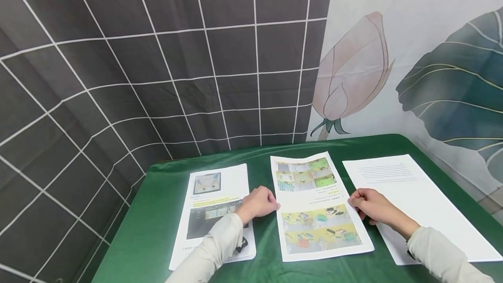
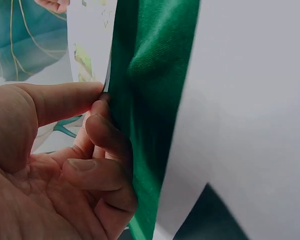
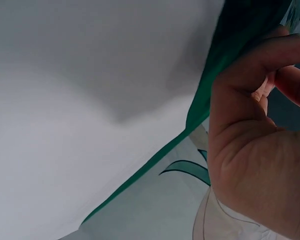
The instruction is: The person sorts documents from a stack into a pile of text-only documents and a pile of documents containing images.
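Lying in the lower centre-right of the head view, directly between both hands: a printed sheet (image 1: 321,200), with picture blocks at top and bottom, over the green counter (image 1: 129,230). Long axis running up the frame, leaning slightly left toward the far end, so crosswise to the line from hand to hand. Caught about midway along its left edge by the left hand (image 1: 258,203), grip narrowed to a thin pinch, fingertips meeting at the paper's edge in the left wrist view, other fingers curled. Caught at nearly the same height on the opposite edge by the right hand (image 1: 370,206), grip likewise pinched in the head view; contact not visible in the right wrist view. Neither hand nearer: both touching, one per long side. Cannot tell how much of the paper rests flat; far edge slightly wavy. At frame left, partly hidden by the left sleeve (image 1: 216,246), a stack of printed pages (image 1: 216,202); at frame right, partly hidden by the right sleeve (image 1: 440,248), a mostly white page (image 1: 426,202), both apart from the held one.
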A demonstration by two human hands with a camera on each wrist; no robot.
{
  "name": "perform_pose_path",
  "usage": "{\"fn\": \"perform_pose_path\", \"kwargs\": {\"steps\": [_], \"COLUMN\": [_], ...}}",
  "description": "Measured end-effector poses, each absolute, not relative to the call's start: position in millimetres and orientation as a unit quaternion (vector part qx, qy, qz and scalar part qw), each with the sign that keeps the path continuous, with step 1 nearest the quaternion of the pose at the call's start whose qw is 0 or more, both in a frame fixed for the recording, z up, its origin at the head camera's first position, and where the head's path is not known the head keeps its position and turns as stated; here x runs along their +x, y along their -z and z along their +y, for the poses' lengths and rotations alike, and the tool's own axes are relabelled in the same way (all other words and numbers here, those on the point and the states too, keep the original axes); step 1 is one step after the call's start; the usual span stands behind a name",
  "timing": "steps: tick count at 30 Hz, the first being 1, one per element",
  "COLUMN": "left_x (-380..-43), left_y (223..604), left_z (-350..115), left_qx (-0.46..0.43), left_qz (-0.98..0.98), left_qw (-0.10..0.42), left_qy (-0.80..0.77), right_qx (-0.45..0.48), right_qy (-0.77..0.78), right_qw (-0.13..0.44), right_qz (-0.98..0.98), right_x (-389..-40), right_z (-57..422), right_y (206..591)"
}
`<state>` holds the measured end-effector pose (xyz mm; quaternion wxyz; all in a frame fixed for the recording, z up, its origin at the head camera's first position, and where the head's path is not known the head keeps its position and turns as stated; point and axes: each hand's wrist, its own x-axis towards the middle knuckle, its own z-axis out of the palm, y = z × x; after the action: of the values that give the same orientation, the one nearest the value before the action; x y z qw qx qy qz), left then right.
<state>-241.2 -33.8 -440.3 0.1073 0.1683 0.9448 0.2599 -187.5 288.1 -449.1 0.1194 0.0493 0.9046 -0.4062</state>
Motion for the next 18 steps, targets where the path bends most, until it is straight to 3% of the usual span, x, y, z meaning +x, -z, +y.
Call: {"fn": "perform_pose_path", "kwargs": {"steps": [18], "left_x": [-241.9], "left_y": [447.9], "left_z": [-34.0], "left_qx": [0.169], "left_qz": [0.942], "left_qw": [0.117], "left_qy": [-0.265], "right_qx": [0.066], "right_qy": [0.394], "right_qw": [0.138], "right_qz": [0.906], "right_x": [-188.6], "right_z": [290.7], "right_y": [458.3]}}
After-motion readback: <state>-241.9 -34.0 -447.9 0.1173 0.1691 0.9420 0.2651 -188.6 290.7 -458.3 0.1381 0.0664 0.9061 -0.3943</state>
